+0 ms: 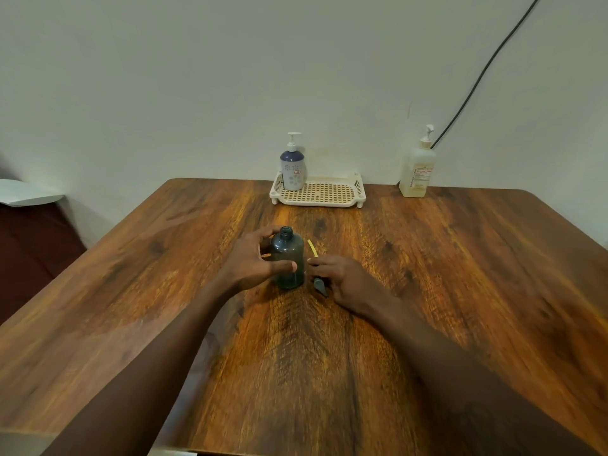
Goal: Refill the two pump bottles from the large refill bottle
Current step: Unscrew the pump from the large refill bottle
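A small dark translucent bottle (289, 258) stands upright near the table's middle with its neck uncapped. My left hand (255, 260) wraps around it from the left. Just right of it, my right hand (342, 278) rests on the table over the bottle's dark pump head (320, 286), whose yellowish tube (312, 248) sticks out toward the back. A blue-and-white pump bottle (292, 169) stands in the left end of a cream slotted tray (329, 194) at the far edge. The large pale refill bottle (417, 172) with a pump top stands at the back right.
The wooden table (460, 274) reaches the wall at the back. A black cable (487, 67) runs down the wall behind the refill bottle. A white object (26, 192) lies beyond the table's left edge.
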`<state>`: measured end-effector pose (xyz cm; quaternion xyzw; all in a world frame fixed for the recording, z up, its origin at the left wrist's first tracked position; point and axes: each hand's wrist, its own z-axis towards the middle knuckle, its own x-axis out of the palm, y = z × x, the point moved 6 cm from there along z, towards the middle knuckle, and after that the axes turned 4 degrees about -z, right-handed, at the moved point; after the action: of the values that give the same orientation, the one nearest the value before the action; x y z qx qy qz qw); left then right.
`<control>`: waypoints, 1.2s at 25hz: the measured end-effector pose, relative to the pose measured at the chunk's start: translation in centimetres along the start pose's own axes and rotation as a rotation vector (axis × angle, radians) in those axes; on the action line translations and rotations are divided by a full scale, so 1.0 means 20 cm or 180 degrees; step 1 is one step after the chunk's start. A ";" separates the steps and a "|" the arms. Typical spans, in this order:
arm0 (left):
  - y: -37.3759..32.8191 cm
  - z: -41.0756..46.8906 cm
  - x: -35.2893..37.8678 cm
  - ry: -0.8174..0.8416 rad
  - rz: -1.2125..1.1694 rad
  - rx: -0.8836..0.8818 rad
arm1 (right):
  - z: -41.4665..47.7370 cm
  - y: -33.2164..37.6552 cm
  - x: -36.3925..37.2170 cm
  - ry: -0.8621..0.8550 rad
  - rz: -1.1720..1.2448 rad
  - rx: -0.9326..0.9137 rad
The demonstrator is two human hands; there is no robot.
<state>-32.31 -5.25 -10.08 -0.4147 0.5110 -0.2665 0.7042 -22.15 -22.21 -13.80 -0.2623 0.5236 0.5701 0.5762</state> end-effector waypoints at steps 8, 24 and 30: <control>-0.01 0.00 -0.01 0.0002 0.0049 0.0069 | 0.00 0.03 0.01 0.0118 0.0156 0.0023; -0.44 0.42 -0.04 0.0040 0.0656 0.0385 | 0.12 -0.17 -0.43 -0.1431 0.0542 0.1029; -0.68 0.91 0.15 -0.0009 0.1169 0.0524 | 0.19 -0.61 -0.61 -0.1819 0.0666 0.1735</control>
<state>-13.45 -8.94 2.58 -0.2560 0.5535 -0.1739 0.7732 -7.32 -26.13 -5.17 0.1237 0.4981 0.5159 0.6858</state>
